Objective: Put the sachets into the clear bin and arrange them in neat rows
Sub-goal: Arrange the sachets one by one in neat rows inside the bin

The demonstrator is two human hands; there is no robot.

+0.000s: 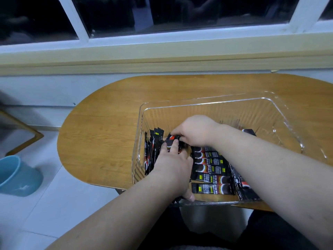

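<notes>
Inside the clear bin (207, 103), near its left wall, a bundle of sachets (172, 139) is gripped lengthwise by the left hand (173, 166) and pinched at its far end by the right hand (194, 130). They are judged light, slick and floppy (best held as a squared stack, across the long sides) — open room is left only toward the bin's far and right walls.

A rounded wooden worktop (108, 123) stands below a white-framed window (82, 24) with dark panes. A light blue plastic bucket (16, 175) sits on the pale tiled floor (54, 213) at left.
</notes>
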